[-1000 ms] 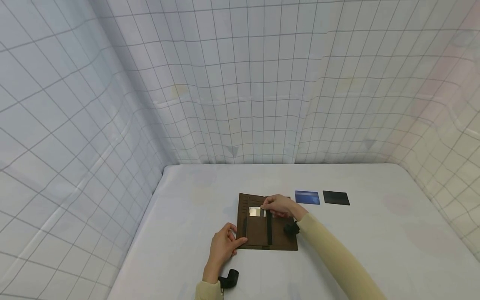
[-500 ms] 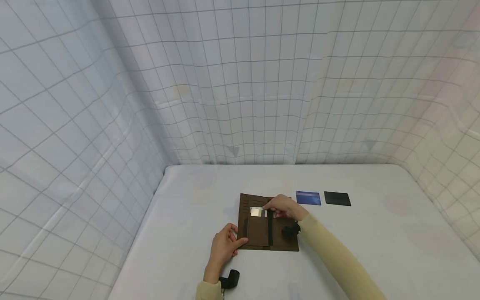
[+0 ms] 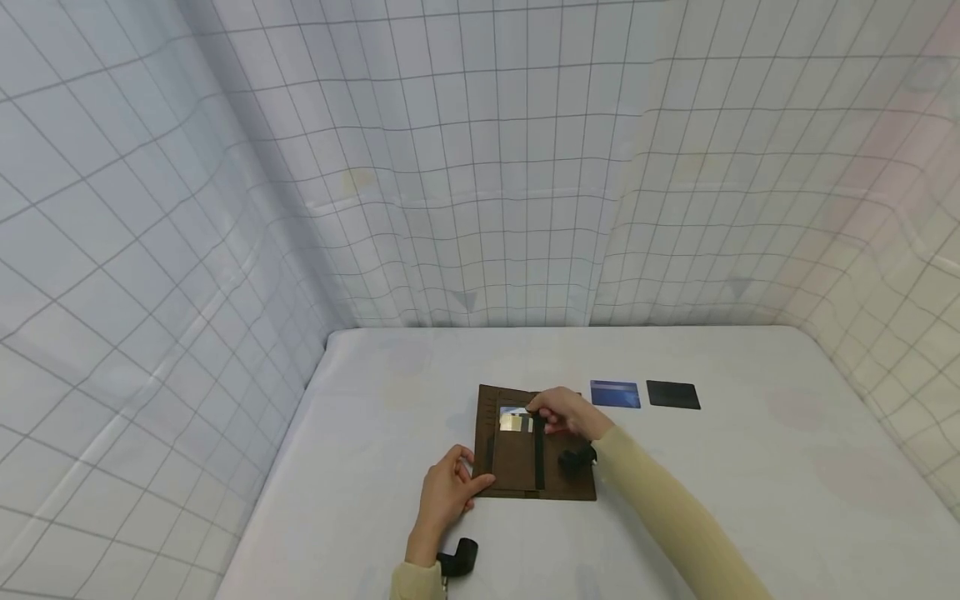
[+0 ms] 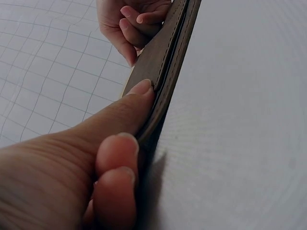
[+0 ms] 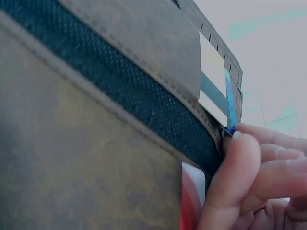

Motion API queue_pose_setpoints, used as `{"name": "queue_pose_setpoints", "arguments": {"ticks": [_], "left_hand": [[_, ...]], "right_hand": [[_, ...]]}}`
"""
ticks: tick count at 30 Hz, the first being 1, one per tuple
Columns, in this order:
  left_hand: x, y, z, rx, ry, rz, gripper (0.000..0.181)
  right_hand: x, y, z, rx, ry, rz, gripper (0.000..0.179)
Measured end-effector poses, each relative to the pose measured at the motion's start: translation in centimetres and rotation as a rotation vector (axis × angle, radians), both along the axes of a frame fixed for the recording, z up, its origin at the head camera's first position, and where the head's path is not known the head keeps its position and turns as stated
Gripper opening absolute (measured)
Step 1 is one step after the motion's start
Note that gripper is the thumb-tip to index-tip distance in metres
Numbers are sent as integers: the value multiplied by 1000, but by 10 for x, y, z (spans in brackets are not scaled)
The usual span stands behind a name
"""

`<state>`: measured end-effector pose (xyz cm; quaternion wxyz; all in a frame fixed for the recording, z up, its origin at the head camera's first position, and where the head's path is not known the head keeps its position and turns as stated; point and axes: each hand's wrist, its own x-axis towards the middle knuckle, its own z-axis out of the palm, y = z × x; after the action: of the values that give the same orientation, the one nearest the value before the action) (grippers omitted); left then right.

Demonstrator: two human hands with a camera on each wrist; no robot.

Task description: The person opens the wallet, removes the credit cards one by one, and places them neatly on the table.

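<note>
Evidently gripping the near left corner of an open brown leather wallet point(image 3: 514, 463), near the middle of the white counter point(image 3: 375, 433), with the left hand point(image 3: 448, 487), with the thumb on top. Pinching with the right hand point(image 3: 562, 410) at the far part of the wallet's left half, in a grip clamped together, apparently on a blue-edged card point(image 5: 231, 101), though hard to tell behind the fingertips. Notice, overlapping it, a gold-and-white card point(image 5: 212, 72) with a grey stripe, and in the right half a red-and-white card point(image 5: 193, 196). Find, farther right, a blue striped card point(image 3: 615, 397) and a black card point(image 3: 673, 395) lying apart.
</note>
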<state>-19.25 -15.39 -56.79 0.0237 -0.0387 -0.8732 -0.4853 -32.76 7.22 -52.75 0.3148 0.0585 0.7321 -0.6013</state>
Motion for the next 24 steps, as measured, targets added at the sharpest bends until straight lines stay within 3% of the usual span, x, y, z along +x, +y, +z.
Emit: {"name": "queue_pose_setpoints", "arguments": {"ticks": [5, 11, 18, 24], "left_hand": [[-1, -1, 0, 2, -1, -1, 37], [-2, -3, -1, -7, -3, 0, 38], [-2, -3, -1, -4, -13, -4, 39], [-3, -3, -1, -10, -14, -2, 39]], "right_hand": [[0, -1, -2, 34, 51, 24, 22], [5, -1, -4, 74, 188, 99, 14], [7, -4, -4, 195, 331, 161, 20], [2, -3, -8, 218, 338, 126, 21]]}}
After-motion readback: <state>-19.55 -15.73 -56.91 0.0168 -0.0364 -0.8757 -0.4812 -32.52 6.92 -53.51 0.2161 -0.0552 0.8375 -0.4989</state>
